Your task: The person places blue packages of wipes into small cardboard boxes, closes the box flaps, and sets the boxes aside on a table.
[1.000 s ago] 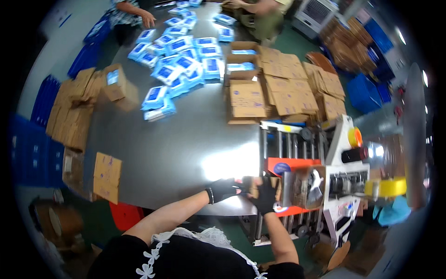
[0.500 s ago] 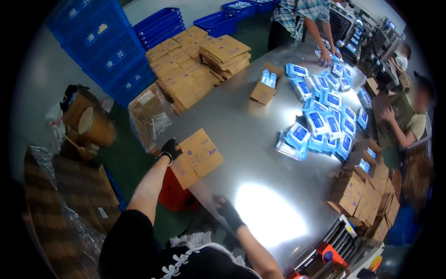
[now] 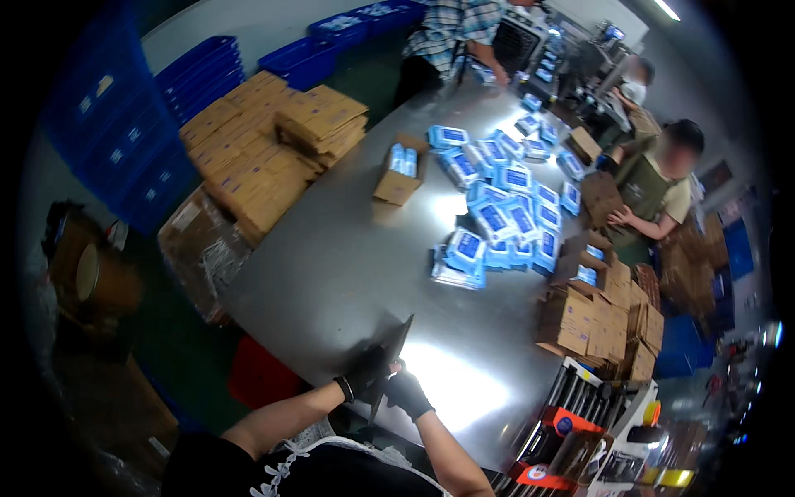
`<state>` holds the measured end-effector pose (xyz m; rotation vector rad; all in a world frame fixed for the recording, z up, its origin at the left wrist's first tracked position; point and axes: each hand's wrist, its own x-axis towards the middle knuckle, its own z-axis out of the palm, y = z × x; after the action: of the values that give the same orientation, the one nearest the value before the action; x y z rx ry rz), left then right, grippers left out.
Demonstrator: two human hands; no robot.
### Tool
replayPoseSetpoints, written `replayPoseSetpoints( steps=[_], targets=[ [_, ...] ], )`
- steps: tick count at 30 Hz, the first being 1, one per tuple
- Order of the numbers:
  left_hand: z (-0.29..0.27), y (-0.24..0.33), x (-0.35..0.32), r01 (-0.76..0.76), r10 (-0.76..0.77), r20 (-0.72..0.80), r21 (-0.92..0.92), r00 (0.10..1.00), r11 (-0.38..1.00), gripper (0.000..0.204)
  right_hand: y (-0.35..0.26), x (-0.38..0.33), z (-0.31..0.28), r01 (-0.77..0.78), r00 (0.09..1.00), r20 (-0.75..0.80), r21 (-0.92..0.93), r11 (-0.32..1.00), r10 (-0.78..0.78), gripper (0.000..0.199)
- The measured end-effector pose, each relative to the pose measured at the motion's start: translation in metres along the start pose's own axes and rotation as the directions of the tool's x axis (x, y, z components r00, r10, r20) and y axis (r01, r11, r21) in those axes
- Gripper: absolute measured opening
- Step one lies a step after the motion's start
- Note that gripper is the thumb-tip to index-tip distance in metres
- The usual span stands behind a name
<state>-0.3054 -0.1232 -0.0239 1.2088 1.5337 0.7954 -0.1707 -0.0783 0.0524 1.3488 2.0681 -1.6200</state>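
Note:
A folded-flat cardboard box (image 3: 401,338) stands nearly edge-on to me at the near edge of the metal table. My left hand (image 3: 364,372), in a dark glove with bare fingertips, is closed on its left side and blurred. From the right, my right hand (image 3: 406,393), gloved alike, has its fingers bent against the same cardboard, close to the left fingertips. Farther up the table stands an open carton (image 3: 395,191) with blue-and-white wipe packs (image 3: 403,161) upright in it. A loose heap of wipe packs (image 3: 513,217) covers the table beyond my hands.
Stacked flat cartons (image 3: 240,157) lie beyond the table's left edge, near blue crates (image 3: 116,124). A red bin (image 3: 261,371) stands below that edge. Filled cartons (image 3: 571,323) and a roller conveyor (image 3: 563,396) are at the right. Co-workers stand at the far end and right side.
The flat box has come from the table's left edge toward me and turned edge-on. My right hand has come up to it and joined the left. The whole view has shifted right.

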Motion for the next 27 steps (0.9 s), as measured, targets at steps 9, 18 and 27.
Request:
replayPoseSetpoints(
  steps=[9,18,27],
  targets=[
    [-0.061,0.066,-0.020,0.291,-0.117,0.340,-0.522,0.933,0.802,0.105,0.056,-0.020,-0.015,-0.119,0.877,-0.481,-0.190,0.975,0.014,0.076],
    [0.002,0.114,-0.010,0.246,-0.091,0.295,-0.548,0.951,0.799,0.081,0.085,-0.030,-0.021,0.219,0.975,-0.161,0.616,0.757,-0.150,0.080],
    [-0.032,0.118,-0.021,-0.017,0.183,-0.128,0.776,0.975,0.630,0.022,0.028,-0.076,-0.065,0.237,0.351,-0.832,-0.364,0.901,-0.429,0.052]
  ],
)
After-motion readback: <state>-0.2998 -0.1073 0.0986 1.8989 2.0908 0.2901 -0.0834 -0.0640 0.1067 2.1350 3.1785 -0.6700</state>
